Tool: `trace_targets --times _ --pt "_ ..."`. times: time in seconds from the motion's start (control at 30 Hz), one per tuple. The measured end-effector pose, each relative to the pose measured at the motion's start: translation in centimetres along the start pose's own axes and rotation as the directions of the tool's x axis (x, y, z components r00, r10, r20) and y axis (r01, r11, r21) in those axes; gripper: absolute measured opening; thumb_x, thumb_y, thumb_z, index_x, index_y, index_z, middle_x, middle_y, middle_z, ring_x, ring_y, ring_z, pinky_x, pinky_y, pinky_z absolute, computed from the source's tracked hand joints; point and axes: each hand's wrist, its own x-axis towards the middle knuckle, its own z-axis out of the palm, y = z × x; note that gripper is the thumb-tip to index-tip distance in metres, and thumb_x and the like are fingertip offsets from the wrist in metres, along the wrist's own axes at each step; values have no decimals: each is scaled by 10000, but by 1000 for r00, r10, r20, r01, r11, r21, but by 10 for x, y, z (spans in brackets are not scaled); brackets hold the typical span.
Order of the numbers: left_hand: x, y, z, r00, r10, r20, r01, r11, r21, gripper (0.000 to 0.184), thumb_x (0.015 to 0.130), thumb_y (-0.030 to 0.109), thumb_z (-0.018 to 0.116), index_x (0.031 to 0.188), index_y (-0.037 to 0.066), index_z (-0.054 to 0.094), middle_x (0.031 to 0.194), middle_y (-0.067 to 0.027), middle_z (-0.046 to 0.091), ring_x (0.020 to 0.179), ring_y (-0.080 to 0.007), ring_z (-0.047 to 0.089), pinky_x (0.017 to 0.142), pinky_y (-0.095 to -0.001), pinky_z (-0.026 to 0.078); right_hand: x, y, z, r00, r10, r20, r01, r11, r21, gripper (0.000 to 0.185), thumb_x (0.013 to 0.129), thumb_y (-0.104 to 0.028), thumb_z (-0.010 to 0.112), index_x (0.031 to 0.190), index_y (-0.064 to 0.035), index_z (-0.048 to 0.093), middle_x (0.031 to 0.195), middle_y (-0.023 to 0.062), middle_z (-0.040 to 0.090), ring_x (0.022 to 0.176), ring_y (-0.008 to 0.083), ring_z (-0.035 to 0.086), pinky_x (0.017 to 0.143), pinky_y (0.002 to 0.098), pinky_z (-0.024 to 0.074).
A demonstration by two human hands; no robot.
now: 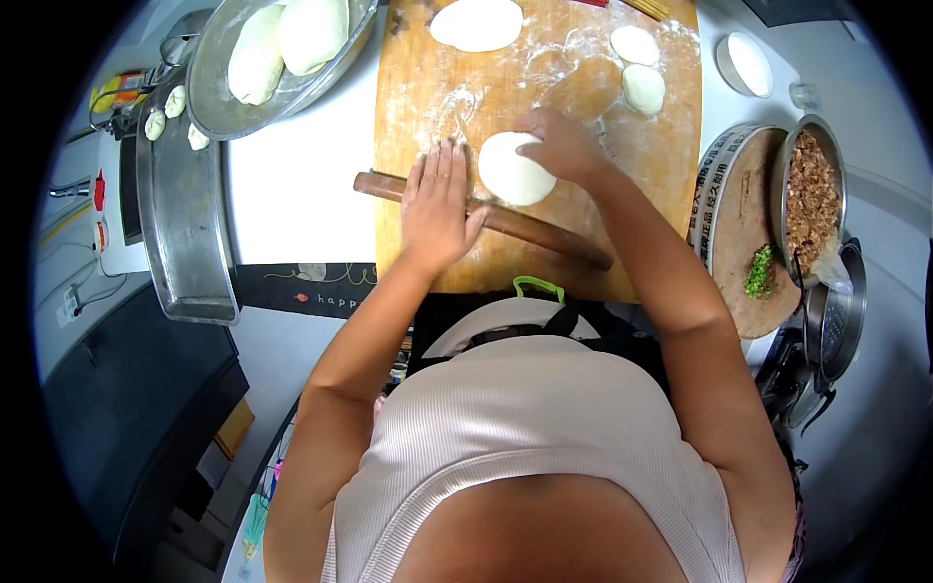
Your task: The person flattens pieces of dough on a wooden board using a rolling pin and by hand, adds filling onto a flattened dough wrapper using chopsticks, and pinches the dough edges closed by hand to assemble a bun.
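On the floured wooden board (408, 117) lies a brown rolling pin (544, 233), slanting down to the right. My left hand (436, 206) rests flat across the pin, fingers stretched past its far side and thumb spread out. Just to the right of it is a round, flat dough wrapper (512, 173). The far right edge of this wrapper is between the thumb and fingers of my right hand (564, 149); the fingertips are partly hidden. Another flat dough round (476, 24) lies at the board's far side, and two smaller dough pieces (635, 46) (643, 89) lie at the right.
A metal basin (219, 121) with large dough lumps stands at the left, overlapping a metal tray (185, 262) holding small dough pieces. At the right are a white bowl (746, 64), a round chopping board (743, 209) with chopped greens (759, 271), and a bowl of minced filling (812, 194).
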Motion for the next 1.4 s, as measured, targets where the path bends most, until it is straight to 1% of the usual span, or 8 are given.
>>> trace_targets --times 0.3,0.43,0.63,0.9,1.0,1.1,1.23,1.4 --pt "107 -3 18 981 -26 -192 38 998 59 636 924 319 419 1444 -15 272 1484 -241 286 1387 -363 266 1133 -494 157 17 -28 -23 992 11 127 14 981 -195 441 748 -387 732 1058 -79 668 1053 129 661 971 308 626 842 409 487" --pt "0 3 6 1000 22 11 -23 994 107 671 888 362 474 1418 -24 328 1466 -232 330 1369 -355 307 1128 -474 192 14 -4 -16 998 31 -59 -34 998 -48 418 772 -367 715 1061 -70 663 1061 141 655 1006 306 613 853 404 488" --pt "62 4 14 998 -48 38 39 977 212 658 951 410 355 1429 -37 290 1486 -235 288 1404 -341 236 1149 -449 148 9 13 -43 872 -100 479 14 984 180 477 741 -398 732 1068 -59 657 1058 122 655 943 269 642 810 387 511" --pt "-9 9 8 997 58 48 -60 997 40 727 824 354 561 1387 -58 358 1450 -241 348 1349 -364 342 1126 -456 230 19 35 -12 994 2 -113 8 996 93 395 729 -323 737 1002 -44 679 1007 168 663 927 321 632 818 404 491" --pt "0 14 9 997 -33 65 31 999 22 703 842 353 539 1391 -48 359 1454 -243 342 1355 -363 332 1128 -457 222 -12 32 -51 928 83 364 -244 872 423 408 782 -316 697 1060 -21 652 954 182 657 912 342 620 814 399 481" --pt "72 14 17 997 -40 -67 48 992 121 673 867 331 490 1394 -61 342 1457 -266 322 1362 -385 312 1125 -470 222 -16 28 -57 874 -183 451 20 940 341 449 773 -326 710 1080 -5 640 933 196 656 865 341 626 803 399 482" --pt "108 12 22 984 -40 -171 68 985 159 701 883 399 471 1395 -62 340 1459 -249 330 1367 -362 308 1130 -457 212 2 5 -42 986 -126 108 130 991 -35 459 768 -334 723 1068 3 640 963 205 650 854 302 628 783 377 487" --pt "-5 18 8 997 9 79 -15 997 72 677 910 399 444 1393 -64 342 1463 -249 323 1356 -376 321 1121 -469 226 0 42 -35 980 198 2 -190 939 285 413 779 -257 703 1071 24 626 956 175 658 859 258 631 776 362 493"
